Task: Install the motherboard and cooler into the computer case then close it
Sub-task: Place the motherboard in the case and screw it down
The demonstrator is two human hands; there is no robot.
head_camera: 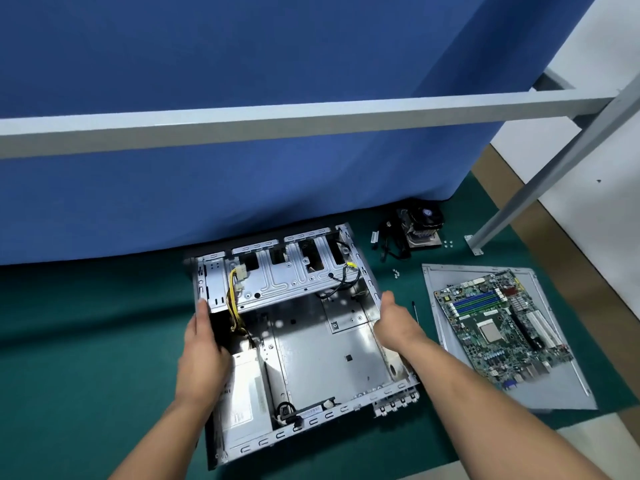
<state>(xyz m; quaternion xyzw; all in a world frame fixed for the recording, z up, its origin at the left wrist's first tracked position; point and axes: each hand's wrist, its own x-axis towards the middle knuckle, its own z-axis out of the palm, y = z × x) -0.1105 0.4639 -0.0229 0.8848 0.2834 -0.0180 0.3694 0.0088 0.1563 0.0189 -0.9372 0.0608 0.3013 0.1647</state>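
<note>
On the green table [86, 341], centre, the computer case [329, 355] lies open w/ side off; inside: drive cage [277, 275] at far end, yellow/black cables [235, 306], PSU [244, 403] near-left; no board in it yet; left hand [202, 351] grasps the cage's left edge, right hand [396, 320] grasps the case's right wall; motherboard [502, 323] rests on the grey side panel [554, 393] to the right; cooler [422, 225] beyond, near screws [448, 243]; screwdriver [415, 311] between case & panel.

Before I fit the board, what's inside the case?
Inside the case: a power supply, yellow-black cables, a drive cage. The left hand hides part.
</note>
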